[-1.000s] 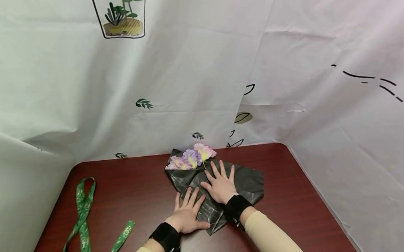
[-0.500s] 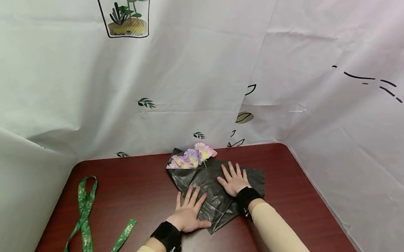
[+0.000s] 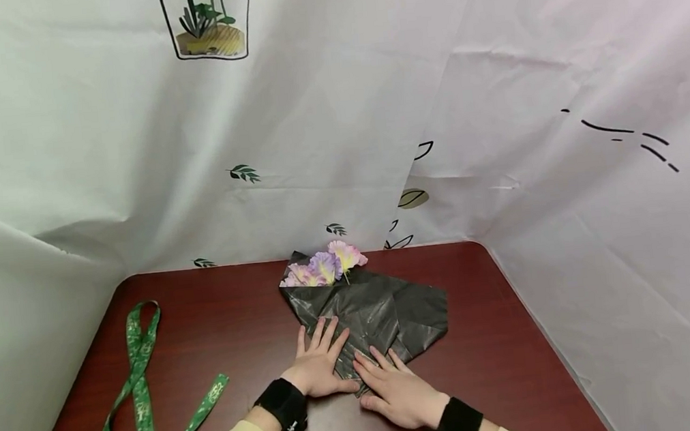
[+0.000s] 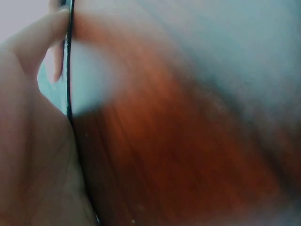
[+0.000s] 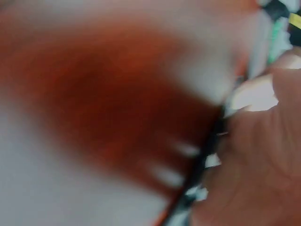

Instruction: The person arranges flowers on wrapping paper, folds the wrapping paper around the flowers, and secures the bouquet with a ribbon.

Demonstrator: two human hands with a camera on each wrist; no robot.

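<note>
A sheet of black wrapping paper [image 3: 384, 308] lies folded on the table, narrowing to a point at the near end. Pink, purple and yellow artificial flowers [image 3: 326, 266] poke out of its far left opening; their stems are mostly hidden inside. My left hand [image 3: 317, 370] rests with spread fingers on the paper's lower left edge. On the lower right edge, near the point, lies my right hand [image 3: 396, 390], its fingers extended over the paper. In the left wrist view my palm [image 4: 33, 141] fills the left side; the right wrist view is blurred, with my palm [image 5: 258, 160] at right.
Long green patterned ribbon [image 3: 141, 391] lies looped on the left side of the dark red table [image 3: 218, 309], one end trailing toward my left forearm. A white printed cloth [image 3: 323, 108] hangs along the back and both sides.
My right hand has moved from the paper's upper middle, first rightward and then down toward me to the near point. The left hand has stayed in place.
</note>
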